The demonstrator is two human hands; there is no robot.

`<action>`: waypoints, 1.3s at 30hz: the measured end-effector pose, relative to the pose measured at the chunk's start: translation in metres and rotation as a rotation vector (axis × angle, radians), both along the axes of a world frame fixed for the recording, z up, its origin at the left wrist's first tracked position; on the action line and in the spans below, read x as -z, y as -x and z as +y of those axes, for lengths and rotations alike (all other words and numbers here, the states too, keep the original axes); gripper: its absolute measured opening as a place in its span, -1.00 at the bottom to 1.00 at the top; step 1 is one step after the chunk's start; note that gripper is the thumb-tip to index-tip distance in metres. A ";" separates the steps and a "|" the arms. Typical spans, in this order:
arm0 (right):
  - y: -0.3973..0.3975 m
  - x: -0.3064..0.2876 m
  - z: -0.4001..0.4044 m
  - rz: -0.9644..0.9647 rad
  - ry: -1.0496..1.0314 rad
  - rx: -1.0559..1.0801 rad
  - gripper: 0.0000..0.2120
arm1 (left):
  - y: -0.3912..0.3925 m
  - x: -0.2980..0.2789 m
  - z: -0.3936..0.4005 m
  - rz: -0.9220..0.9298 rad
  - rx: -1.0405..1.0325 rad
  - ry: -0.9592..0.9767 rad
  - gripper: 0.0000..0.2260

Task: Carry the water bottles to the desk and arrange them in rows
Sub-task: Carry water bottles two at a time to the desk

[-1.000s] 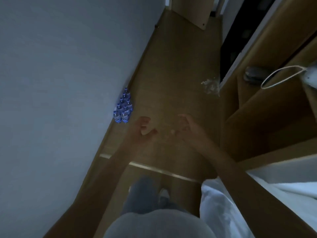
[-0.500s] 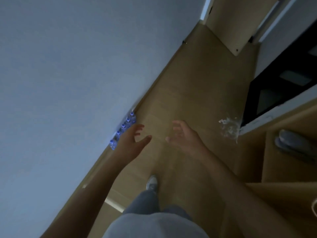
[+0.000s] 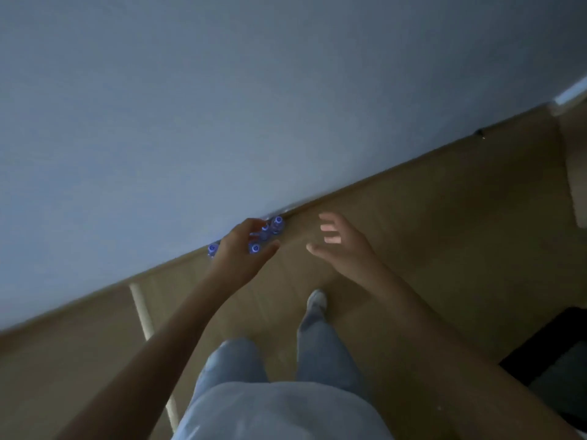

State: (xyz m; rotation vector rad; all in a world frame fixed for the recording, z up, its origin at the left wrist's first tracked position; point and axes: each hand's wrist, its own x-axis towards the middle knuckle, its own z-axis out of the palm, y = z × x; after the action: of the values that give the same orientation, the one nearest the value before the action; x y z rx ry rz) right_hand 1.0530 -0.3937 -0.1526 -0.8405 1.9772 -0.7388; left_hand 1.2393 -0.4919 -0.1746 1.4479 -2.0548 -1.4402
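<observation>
Several small water bottles with blue caps (image 3: 277, 224) stand in a cluster on the wooden floor, right against the grey wall. My left hand (image 3: 243, 249) hovers above the cluster with its fingers spread and loosely bent, hiding part of the bottles; it holds nothing. My right hand (image 3: 341, 242) is stretched out to the right of the bottles, fingers relaxed and empty. The room is dim and the picture is blurred.
The grey wall (image 3: 222, 106) fills the upper left. A pale threshold strip (image 3: 143, 312) crosses the floor at the lower left. My legs and one shoe (image 3: 316, 300) are below the hands. A dark object (image 3: 559, 360) lies at the lower right.
I have stepped closer to the wall and turned toward it. Both hands have moved forward, and the left one now covers part of the bottle cluster.
</observation>
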 end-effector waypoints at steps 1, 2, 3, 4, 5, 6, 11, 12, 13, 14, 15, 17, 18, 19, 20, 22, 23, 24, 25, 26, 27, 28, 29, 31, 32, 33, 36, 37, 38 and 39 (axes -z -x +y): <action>0.014 0.005 -0.013 -0.015 -0.019 -0.059 -0.39 | 0.009 0.008 -0.001 -0.020 -0.046 0.005 -0.66; 0.030 0.012 -0.029 -0.025 -0.025 -0.115 -0.39 | 0.018 0.015 -0.004 -0.035 -0.087 0.013 -0.65; 0.044 0.018 -0.044 -0.025 -0.032 -0.169 -0.40 | 0.028 0.022 -0.006 -0.045 -0.123 0.010 -0.64; 0.054 0.022 -0.055 -0.016 -0.038 -0.210 -0.40 | 0.034 0.028 -0.009 -0.054 -0.157 -0.001 -0.63; 0.063 0.028 -0.069 -0.004 -0.040 -0.260 -0.41 | 0.040 0.034 -0.012 -0.064 -0.199 -0.013 -0.63; 0.070 0.034 -0.081 0.005 -0.037 -0.310 -0.42 | 0.044 0.040 -0.015 -0.076 -0.236 -0.021 -0.63; 0.085 0.078 -0.120 0.033 -0.064 -0.506 -0.44 | 0.052 0.072 -0.022 -0.097 -0.396 -0.045 -0.67; 0.084 0.096 -0.125 0.028 -0.069 -0.528 -0.44 | 0.051 0.086 -0.023 -0.097 -0.419 -0.046 -0.68; 0.084 0.112 -0.127 0.023 -0.071 -0.539 -0.45 | 0.051 0.099 -0.024 -0.095 -0.432 -0.048 -0.69; 0.084 0.124 -0.127 0.019 -0.072 -0.542 -0.45 | 0.051 0.110 -0.023 -0.098 -0.432 -0.054 -0.68; 0.083 0.146 -0.131 0.013 -0.072 -0.553 -0.45 | 0.050 0.130 -0.025 -0.110 -0.434 -0.055 -0.66; 0.080 0.195 -0.140 0.007 -0.092 -0.588 -0.44 | 0.047 0.175 -0.028 -0.141 -0.441 -0.058 -0.62; 0.078 0.221 -0.144 -0.003 -0.106 -0.600 -0.44 | 0.045 0.199 -0.031 -0.156 -0.447 -0.062 -0.62; 0.076 0.244 -0.148 -0.011 -0.111 -0.610 -0.45 | 0.042 0.220 -0.032 -0.165 -0.454 -0.059 -0.63; 0.074 0.273 -0.153 -0.016 -0.112 -0.624 -0.46 | 0.040 0.246 -0.034 -0.174 -0.461 -0.057 -0.64; 0.068 0.330 -0.158 -0.023 -0.122 -0.655 -0.46 | 0.035 0.300 -0.037 -0.190 -0.468 -0.056 -0.66; 0.066 0.360 -0.162 -0.031 -0.126 -0.666 -0.46 | 0.033 0.327 -0.041 -0.197 -0.460 -0.049 -0.67; 0.064 0.386 -0.165 -0.031 -0.126 -0.674 -0.45 | 0.031 0.350 -0.043 -0.200 -0.453 -0.040 -0.68; 0.061 0.415 -0.167 -0.025 -0.121 -0.684 -0.45 | 0.028 0.378 -0.046 -0.205 -0.448 -0.033 -0.69; 0.059 0.443 -0.169 -0.019 -0.114 -0.694 -0.45 | 0.026 0.404 -0.048 -0.212 -0.449 -0.026 -0.69; 0.056 0.472 -0.172 -0.014 -0.109 -0.704 -0.45 | 0.024 0.431 -0.051 -0.226 -0.454 -0.019 -0.67; 0.053 0.499 -0.177 -0.009 -0.104 -0.716 -0.44 | 0.022 0.456 -0.055 -0.238 -0.459 -0.013 -0.65; 0.051 0.521 -0.179 -0.005 -0.104 -0.729 -0.43 | 0.021 0.476 -0.058 -0.248 -0.464 -0.014 -0.62; 0.046 0.569 -0.185 -0.012 -0.099 -0.761 -0.42 | 0.020 0.518 -0.065 -0.265 -0.454 -0.010 -0.58; 0.044 0.591 -0.186 -0.018 -0.098 -0.778 -0.41 | 0.020 0.537 -0.068 -0.280 -0.444 -0.004 -0.56; 0.042 0.610 -0.188 -0.019 -0.100 -0.788 -0.38 | 0.020 0.553 -0.070 -0.295 -0.434 0.003 -0.54; 0.036 0.655 -0.190 -0.015 -0.087 -0.807 -0.33 | 0.020 0.591 -0.073 -0.318 -0.422 0.040 -0.50; 0.033 0.668 -0.190 -0.007 -0.076 -0.818 -0.32 | 0.020 0.602 -0.074 -0.320 -0.418 0.053 -0.49; 0.031 0.680 -0.191 0.005 -0.066 -0.828 -0.32 | 0.020 0.611 -0.075 -0.322 -0.408 0.060 -0.48; 0.030 0.687 -0.192 0.013 -0.058 -0.836 -0.32 | 0.020 0.618 -0.075 -0.325 -0.397 0.066 -0.47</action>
State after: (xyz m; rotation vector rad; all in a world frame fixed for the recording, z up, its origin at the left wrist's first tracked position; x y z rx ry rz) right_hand 1.0231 -0.5854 -0.8397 -1.4863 1.4352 -0.1788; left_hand 1.2198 -0.5673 -0.7924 2.0275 -1.8107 -1.0248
